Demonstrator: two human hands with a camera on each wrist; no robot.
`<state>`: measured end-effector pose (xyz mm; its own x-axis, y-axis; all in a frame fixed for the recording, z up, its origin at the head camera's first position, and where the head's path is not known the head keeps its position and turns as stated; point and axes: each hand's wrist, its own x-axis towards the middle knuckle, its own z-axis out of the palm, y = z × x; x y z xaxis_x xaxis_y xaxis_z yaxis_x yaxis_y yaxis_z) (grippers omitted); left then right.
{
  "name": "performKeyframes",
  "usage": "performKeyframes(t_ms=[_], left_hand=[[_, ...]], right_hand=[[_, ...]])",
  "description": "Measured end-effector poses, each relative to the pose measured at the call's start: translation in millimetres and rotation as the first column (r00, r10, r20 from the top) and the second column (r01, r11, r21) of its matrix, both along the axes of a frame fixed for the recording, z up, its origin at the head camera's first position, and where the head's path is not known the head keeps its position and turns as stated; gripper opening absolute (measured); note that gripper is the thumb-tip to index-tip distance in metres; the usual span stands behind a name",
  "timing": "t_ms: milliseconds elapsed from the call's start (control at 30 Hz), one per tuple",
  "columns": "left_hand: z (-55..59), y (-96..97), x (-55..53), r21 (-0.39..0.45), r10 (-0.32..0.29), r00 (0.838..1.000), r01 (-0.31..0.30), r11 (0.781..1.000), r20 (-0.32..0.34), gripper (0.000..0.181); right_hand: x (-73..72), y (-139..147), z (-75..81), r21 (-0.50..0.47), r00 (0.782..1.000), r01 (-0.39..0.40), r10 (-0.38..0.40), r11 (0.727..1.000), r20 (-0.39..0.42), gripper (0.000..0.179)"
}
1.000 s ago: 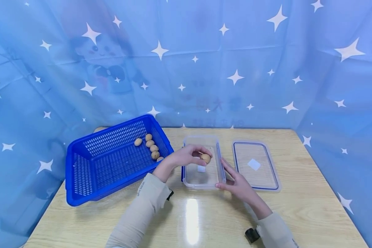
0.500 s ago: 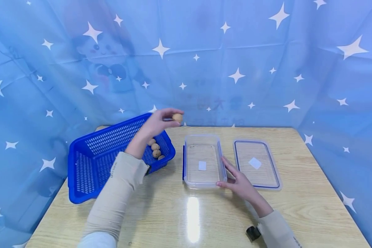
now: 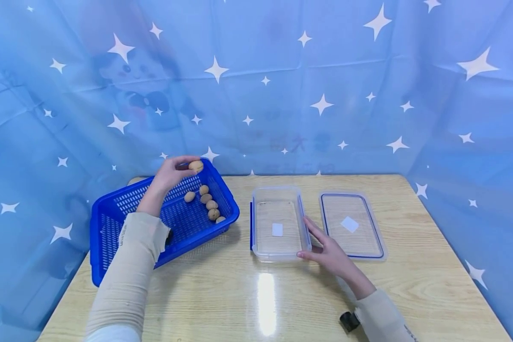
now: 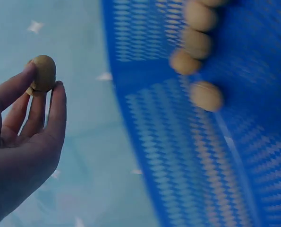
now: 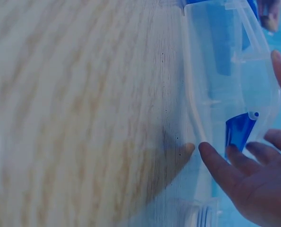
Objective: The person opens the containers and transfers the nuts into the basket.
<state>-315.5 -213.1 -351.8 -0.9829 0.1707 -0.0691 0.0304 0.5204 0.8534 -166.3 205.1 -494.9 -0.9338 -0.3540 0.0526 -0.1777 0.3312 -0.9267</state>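
My left hand [image 3: 171, 172] pinches a walnut [image 4: 44, 74] between thumb and fingertips, held above the far rim of the blue plastic basket [image 3: 107, 199]. Inside the basket, several more walnuts [image 3: 212, 204] lie along its right side, one slightly apart from the row. My right hand [image 3: 327, 249] rests against the right side of a clear plastic box [image 3: 278, 256], its fingers fairly straight and the thumb at the near corner. The box has no lid on it, and a white label [image 3: 277, 230] shows at its bottom. A blue side clip [image 5: 239, 131] hangs beside the right fingers.
A clear lid [image 3: 353, 227] with a blue seal lies flat on the wooden table [image 3: 308, 304], right of the box. Behind the table hangs a blue curtain [image 3: 256, 85] with white stars.
My left hand, with a walnut in it, has moved from over the box up and left to above the basket. The right hand has stayed at the box.
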Motion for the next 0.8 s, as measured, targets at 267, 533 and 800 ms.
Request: performKeyframes(t_ms=[267,533,800], left_hand=[[-46.9,-29.4,-2.6,-0.155,-0.001,0.997,0.013,0.988,0.079,0.040],[-86.9,-29.4,-7.8,-0.147,-0.111,0.973,0.143,0.979,0.203,0.038],[-96.2,-18.0,-7.4,-0.283,-0.139,0.952,0.217,0.934,0.271,0.033]], right_hand=[[0.6,-5.1,2.1,0.002,1.000,-0.012,0.012,1.000,-0.002,0.092],[6.3,-0.5,1.8,0.012,1.000,0.006,-0.006,1.000,-0.014,0.093],[11.5,3.4,-1.7,0.015,1.000,0.014,-0.014,1.000,-0.009,0.095]])
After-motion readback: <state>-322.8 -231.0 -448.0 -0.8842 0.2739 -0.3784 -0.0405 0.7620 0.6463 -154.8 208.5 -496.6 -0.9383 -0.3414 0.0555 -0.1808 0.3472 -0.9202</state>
